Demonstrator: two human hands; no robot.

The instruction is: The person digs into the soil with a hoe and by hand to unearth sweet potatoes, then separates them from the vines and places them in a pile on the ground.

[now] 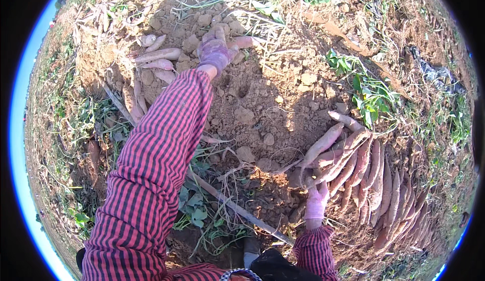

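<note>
We wear pink sleeves (146,180) striped with black. Pale purple gloves (214,57) cover our left hand (215,47) and our right hand (317,200).

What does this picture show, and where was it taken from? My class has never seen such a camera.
There is no machine here: one person works with two gloved hands. A wide fisheye camera on the person's head looks down, so the edges bend. The striped sleeves cover the person's arms. On the loose soil lie a long row of sweet potatoes, a smaller group, leafy vines and a pole. The left hand is at a pinkish sweet potato; the right hand is at the row's near left end. I cannot tell whether either grips anything.
</note>
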